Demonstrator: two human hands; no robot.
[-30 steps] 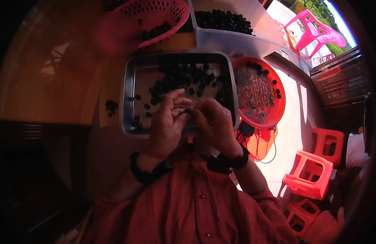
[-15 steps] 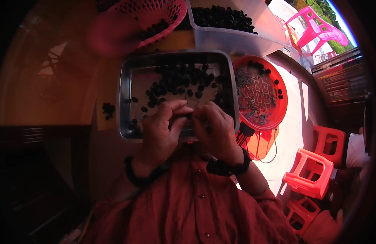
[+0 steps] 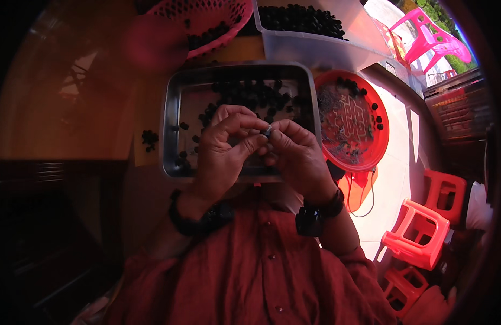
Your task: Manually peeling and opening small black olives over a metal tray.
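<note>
Above the metal tray [image 3: 165, 127], a small dark piece [image 3: 267, 131] with a pale tip sits pinched between the fingertips of both my hands. My left hand [image 3: 223, 149] grips it from the left with thumb and forefinger. My right hand [image 3: 303, 157] closes on its other side, thumb and forefinger pressed together. Many small black rounded pieces [image 3: 245, 95] lie in the tray, partly hidden behind my hands. To the right, a round red tray [image 3: 381, 143] holds thin grey bits and several of the black pieces near its rim.
A translucent bin [image 3: 326, 47] of black pieces stands beyond the tray, beside a pink perforated basket [image 3: 231, 37]. A small black cluster [image 3: 149, 140] lies left of the tray. Red stools [image 3: 418, 235] and a pink chair [image 3: 434, 40] are at the right, near another person's partly visible clothing.
Both hands have risen a little, away from me, and the fingertips have turned so the small dark piece now shows between them. The view has shifted slightly.
</note>
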